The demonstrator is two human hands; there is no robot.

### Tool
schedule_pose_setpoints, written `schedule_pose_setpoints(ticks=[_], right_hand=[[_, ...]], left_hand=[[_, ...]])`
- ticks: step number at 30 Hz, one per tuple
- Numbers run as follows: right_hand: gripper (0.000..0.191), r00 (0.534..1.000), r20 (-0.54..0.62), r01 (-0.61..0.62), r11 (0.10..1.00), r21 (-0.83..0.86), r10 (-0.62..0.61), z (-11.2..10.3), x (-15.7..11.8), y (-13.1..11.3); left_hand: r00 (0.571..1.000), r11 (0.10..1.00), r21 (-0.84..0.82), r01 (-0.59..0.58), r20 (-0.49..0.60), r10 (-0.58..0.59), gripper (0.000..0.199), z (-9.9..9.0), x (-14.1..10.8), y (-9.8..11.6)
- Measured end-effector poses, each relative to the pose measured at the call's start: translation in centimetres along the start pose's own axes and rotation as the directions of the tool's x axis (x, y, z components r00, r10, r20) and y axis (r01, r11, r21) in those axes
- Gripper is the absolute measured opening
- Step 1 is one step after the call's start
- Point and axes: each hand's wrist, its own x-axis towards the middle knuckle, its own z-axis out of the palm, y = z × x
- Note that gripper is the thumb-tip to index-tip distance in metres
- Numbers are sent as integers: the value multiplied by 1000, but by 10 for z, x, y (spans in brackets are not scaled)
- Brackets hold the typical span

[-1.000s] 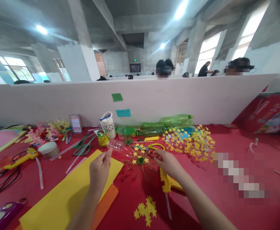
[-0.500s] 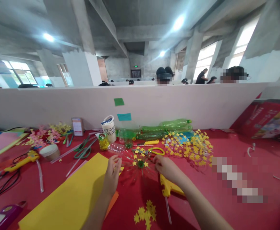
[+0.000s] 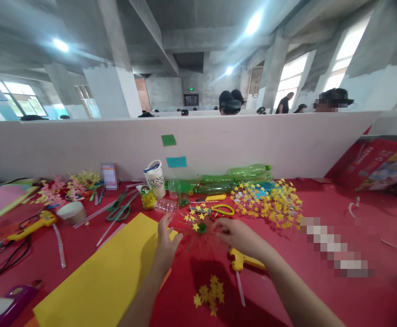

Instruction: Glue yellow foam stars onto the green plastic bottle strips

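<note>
Between my hands is a green bottle neck piece [image 3: 202,227] with thin clear strips spreading out, several tipped with yellow stars [image 3: 195,226]. My left hand [image 3: 167,243] is at its left, fingers apart and holding nothing. My right hand [image 3: 230,232] is close to its right side with the fingers bent together; whatever they hold, if anything, is too small to make out. A yellow glue gun [image 3: 241,260] lies beneath my right forearm. Loose yellow stars [image 3: 211,292] lie in a pile nearer me.
Yellow paper [image 3: 110,268] covers the left front. Behind are scissors [image 3: 223,209], green bottles [image 3: 218,184], a white cup [image 3: 155,179] and a heap of starred strips [image 3: 269,204]. A white partition [image 3: 252,141] stands at the back, with people beyond.
My left hand has opened wider beside the starred piece. The piece's stars now sit mostly on its upper left, and its strips look blurred. The view has shifted slightly.
</note>
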Motion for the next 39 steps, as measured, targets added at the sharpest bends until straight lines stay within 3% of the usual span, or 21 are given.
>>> schedule_pose_setpoints(ticks=[3,5,8,15,21,24,26,29,31,34,39], right_hand=[[25,983,-149,-145,946,-288,106,-8,2,8],[25,975,-189,-182,904,-388,115,-7,4,12],[19,983,-155,-149,903,-403,93,1,6,12],[16,997,-82,-27,920,-391,-6,18,4,-3],[14,987,-158,-40,918,-395,-26,8,-7,-17],[16,978,-208,-49,924,-379,-33,11,-22,-20],[15,982,-170,12,925,-379,-82,22,-33,-17],[14,984,-48,141,909,-393,-174,49,-42,-9],[11,979,7,191,902,-388,-204,66,-45,-6],[7,962,52,263,864,-430,-266,82,-45,-8],[9,937,71,322,767,-555,-342,90,-46,-14]], left_hand=[[997,995,81,-54,63,49,70,1,-1,-4],[995,991,117,-59,92,48,73,2,-2,-7],[996,994,105,-29,89,20,73,3,-2,-9],[997,993,-114,39,67,-32,55,2,5,-12],[994,997,26,-72,-85,74,50,1,8,-18],[952,971,151,-186,-218,217,39,-3,9,-10],[910,945,214,-246,-286,301,29,-5,8,-2],[871,899,301,-317,-282,402,13,-8,5,10],[874,886,315,-340,-241,421,7,-7,2,15],[880,875,321,-362,-192,434,14,-5,-4,21],[883,865,285,-413,-105,457,24,-2,-13,32]])
